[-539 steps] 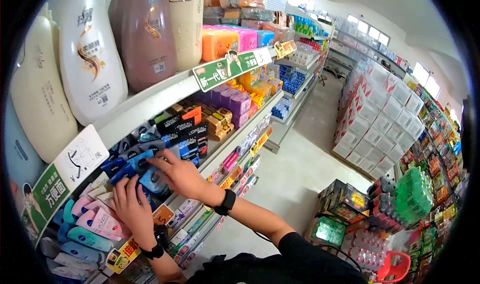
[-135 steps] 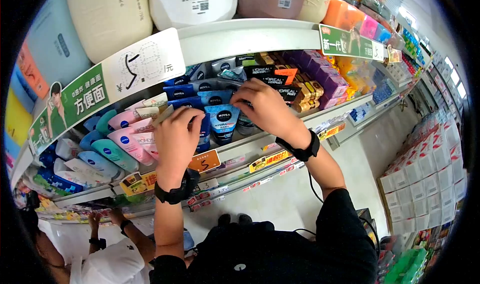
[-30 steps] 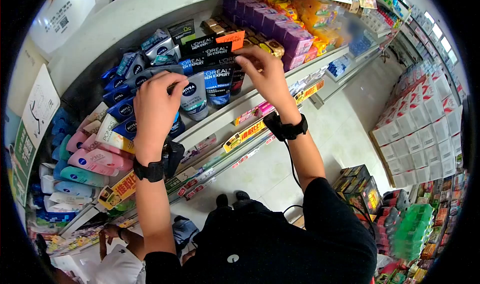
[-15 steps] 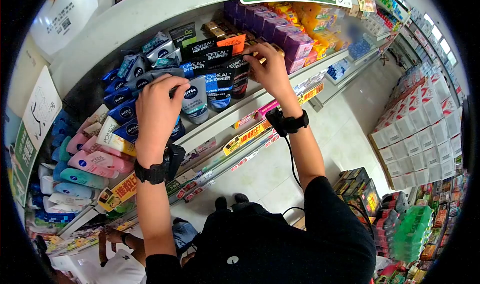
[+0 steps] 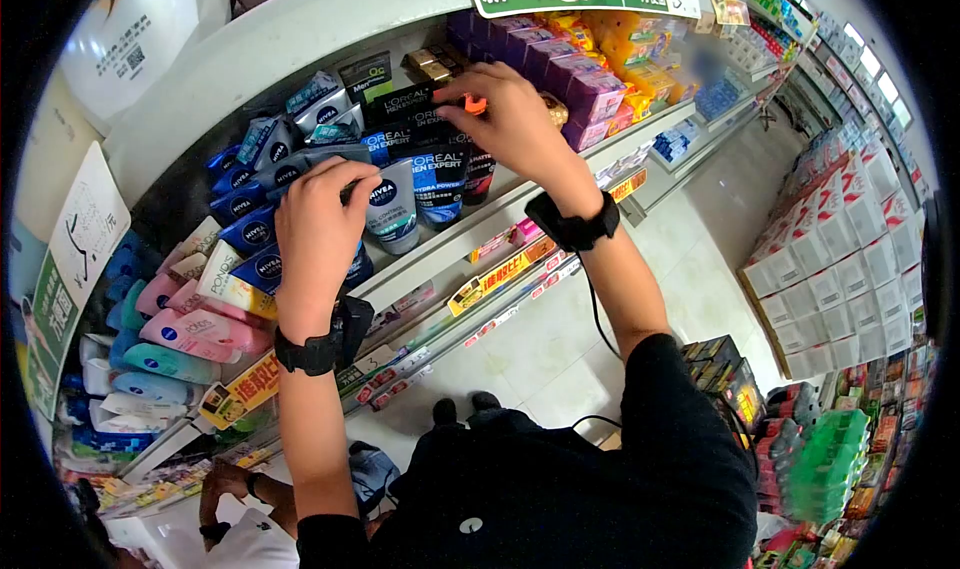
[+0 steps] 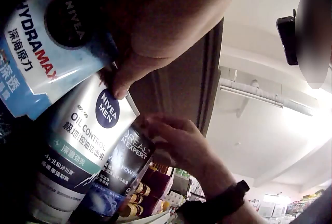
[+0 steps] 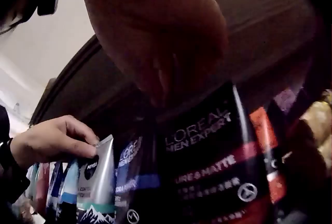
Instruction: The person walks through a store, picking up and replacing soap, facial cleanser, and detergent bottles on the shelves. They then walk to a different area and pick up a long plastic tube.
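My left hand (image 5: 318, 229) pinches the top edge of a silver Nivea Men face wash tube (image 5: 391, 214); in the left wrist view its thumb lies across that tube's front, beside a blue Hydramax tube (image 6: 31, 52). My right hand (image 5: 505, 119) reaches over the front row, thumb and fingers bent round the top of a black L'Oréal Men Expert tube (image 5: 402, 103) farther back. An orange top shows between them. Below that hand stand a blue-and-black Hydra Power tube (image 5: 437, 194) and a black-and-red Pure & Matte tube (image 7: 199, 167). Most of the right fingertips are hidden.
Pink and white Pond's tubes (image 5: 205, 329) lean at the left. Purple boxes (image 5: 590, 94) stand to the right. The shelf's front lip (image 5: 470, 231) runs below the tubes, and an upper shelf edge (image 5: 330, 14) overhangs. Another person (image 5: 245, 519) is at lower left.
My right hand has left the front Pure & Matte tube and moved left and back over the tubes behind. My left hand has stayed at the silver Nivea Men tube.
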A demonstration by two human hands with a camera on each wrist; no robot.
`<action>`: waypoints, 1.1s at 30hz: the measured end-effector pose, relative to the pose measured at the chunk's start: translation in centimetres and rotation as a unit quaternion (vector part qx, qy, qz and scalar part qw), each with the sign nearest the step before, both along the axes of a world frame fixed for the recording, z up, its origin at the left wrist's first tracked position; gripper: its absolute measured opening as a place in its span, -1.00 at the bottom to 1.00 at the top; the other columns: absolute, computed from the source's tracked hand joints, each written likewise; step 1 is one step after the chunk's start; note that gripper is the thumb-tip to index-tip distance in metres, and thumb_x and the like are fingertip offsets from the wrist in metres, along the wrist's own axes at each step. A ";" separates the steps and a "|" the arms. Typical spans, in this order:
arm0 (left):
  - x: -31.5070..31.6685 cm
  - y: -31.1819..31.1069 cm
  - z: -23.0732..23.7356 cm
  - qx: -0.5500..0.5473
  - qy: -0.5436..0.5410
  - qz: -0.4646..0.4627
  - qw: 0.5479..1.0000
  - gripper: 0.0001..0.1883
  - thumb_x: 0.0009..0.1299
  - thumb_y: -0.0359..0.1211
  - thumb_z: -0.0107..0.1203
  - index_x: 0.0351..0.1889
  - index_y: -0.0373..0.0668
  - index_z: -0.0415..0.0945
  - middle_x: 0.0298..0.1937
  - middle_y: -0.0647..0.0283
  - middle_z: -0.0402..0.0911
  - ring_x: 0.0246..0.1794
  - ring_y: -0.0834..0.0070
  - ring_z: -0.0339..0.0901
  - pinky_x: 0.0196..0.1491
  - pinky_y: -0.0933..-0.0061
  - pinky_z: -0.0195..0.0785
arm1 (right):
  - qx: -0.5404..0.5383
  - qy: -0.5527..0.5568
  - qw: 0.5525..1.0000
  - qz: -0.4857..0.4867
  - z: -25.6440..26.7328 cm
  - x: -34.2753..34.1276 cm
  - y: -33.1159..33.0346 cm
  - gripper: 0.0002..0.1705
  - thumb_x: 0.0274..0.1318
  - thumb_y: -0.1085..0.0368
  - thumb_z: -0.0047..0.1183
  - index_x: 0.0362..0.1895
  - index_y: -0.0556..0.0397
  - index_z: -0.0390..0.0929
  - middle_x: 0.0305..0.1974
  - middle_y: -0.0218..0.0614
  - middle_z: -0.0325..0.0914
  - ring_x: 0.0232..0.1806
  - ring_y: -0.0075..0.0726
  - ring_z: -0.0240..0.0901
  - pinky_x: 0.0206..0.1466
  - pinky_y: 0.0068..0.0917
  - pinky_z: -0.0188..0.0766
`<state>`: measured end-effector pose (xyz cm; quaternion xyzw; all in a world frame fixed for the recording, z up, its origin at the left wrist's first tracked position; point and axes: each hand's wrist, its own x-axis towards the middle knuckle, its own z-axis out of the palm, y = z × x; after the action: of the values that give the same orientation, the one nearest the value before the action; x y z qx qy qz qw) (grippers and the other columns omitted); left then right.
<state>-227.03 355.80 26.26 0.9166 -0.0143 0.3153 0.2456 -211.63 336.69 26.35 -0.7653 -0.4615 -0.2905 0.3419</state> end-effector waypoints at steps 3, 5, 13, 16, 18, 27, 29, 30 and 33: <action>0.0 0.0 0.0 0.006 0.004 -0.002 1.000 -0.87 0.34 -0.36 0.20 -0.25 -0.19 0.67 -0.25 0.17 0.68 -0.26 0.06 0.62 -0.22 0.21 0.46 | -0.114 -0.022 0.993 0.009 1.0 0.0 2.2 -0.80 0.05 0.28 0.24 -0.20 0.01 0.71 -0.24 -0.14 0.66 -0.14 0.08 0.58 -0.09 -0.14 0.53; 0.1 0.1 0.0 0.008 0.003 -0.004 1.000 -0.88 0.34 -0.36 0.20 -0.25 -0.19 0.67 -0.25 0.18 0.68 -0.26 0.07 0.62 -0.23 0.21 0.47 | -0.199 0.008 0.980 -0.013 1.6 -0.3 3.4 -0.81 0.06 0.28 0.21 -0.21 -0.01 0.71 -0.28 -0.12 0.66 -0.16 0.09 0.60 -0.10 -0.13 0.54; 0.1 0.2 -0.1 0.000 -0.001 -0.006 1.000 -0.89 0.33 -0.36 0.20 -0.26 -0.17 0.67 -0.24 0.19 0.69 -0.25 0.07 0.63 -0.23 0.22 0.47 | -0.226 0.012 0.973 -0.037 1.2 0.7 3.1 -0.84 0.12 0.32 0.09 -0.26 0.00 0.70 -0.32 -0.12 0.67 -0.22 0.07 0.61 -0.12 -0.11 0.54; 0.1 0.0 0.1 -0.003 0.011 -0.002 1.000 -0.86 0.33 -0.39 0.21 -0.25 -0.28 0.66 -0.24 0.10 0.70 -0.23 0.10 0.66 -0.17 0.30 0.47 | -0.212 0.034 0.976 -0.025 0.9 0.8 2.7 -0.84 0.14 0.33 0.07 -0.26 0.03 0.69 -0.31 -0.12 0.68 -0.21 0.06 0.62 -0.11 -0.14 0.54; 0.0 -0.1 0.3 -0.008 0.019 0.002 1.000 -0.86 0.33 -0.39 0.21 -0.25 -0.27 0.66 -0.24 0.10 0.70 -0.23 0.09 0.66 -0.17 0.29 0.47 | -0.230 0.040 0.972 -0.034 0.5 1.0 2.8 -0.84 0.15 0.32 0.06 -0.26 0.04 0.68 -0.29 -0.13 0.68 -0.20 0.06 0.62 -0.10 -0.15 0.53; 0.1 0.3 -0.2 -0.006 0.000 -0.011 1.000 -0.88 0.32 -0.36 0.22 -0.26 -0.19 0.67 -0.25 0.17 0.69 -0.25 0.06 0.62 -0.21 0.22 0.47 | -0.150 0.019 0.988 0.000 1.8 3.0 1.5 -0.81 0.03 0.35 0.22 -0.22 0.07 0.69 -0.20 -0.14 0.68 -0.13 0.02 0.61 -0.02 -0.18 0.52; 0.1 0.4 -0.2 -0.006 0.001 -0.011 1.000 -0.88 0.32 -0.36 0.22 -0.26 -0.19 0.67 -0.24 0.17 0.69 -0.25 0.06 0.62 -0.21 0.22 0.47 | -0.190 0.039 0.981 -0.022 1.4 3.7 1.2 -0.81 0.02 0.37 0.22 -0.21 0.05 0.69 -0.19 -0.17 0.69 -0.10 0.01 0.61 0.00 -0.19 0.52; 0.2 0.4 -0.2 -0.005 0.003 -0.008 1.000 -0.88 0.32 -0.35 0.22 -0.27 -0.19 0.67 -0.24 0.18 0.69 -0.25 0.06 0.62 -0.21 0.21 0.47 | -0.194 0.040 0.980 -0.015 1.3 3.8 1.1 -0.81 0.03 0.36 0.22 -0.21 0.03 0.70 -0.19 -0.18 0.69 -0.11 0.01 0.61 -0.01 -0.18 0.53; 0.2 0.2 0.0 -0.007 0.008 -0.006 1.000 -0.86 0.32 -0.38 0.22 -0.26 -0.25 0.67 -0.25 0.13 0.70 -0.25 0.08 0.64 -0.20 0.27 0.46 | -0.222 0.041 0.971 -0.079 1.4 3.7 1.3 -0.79 0.05 0.36 0.20 -0.18 -0.03 0.72 -0.19 -0.20 0.69 -0.11 0.00 0.61 -0.04 -0.17 0.55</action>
<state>-226.88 355.98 26.22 0.9172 -0.0152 0.3065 0.2542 -207.93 338.03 27.75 -0.8674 -0.4379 -0.1754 0.1582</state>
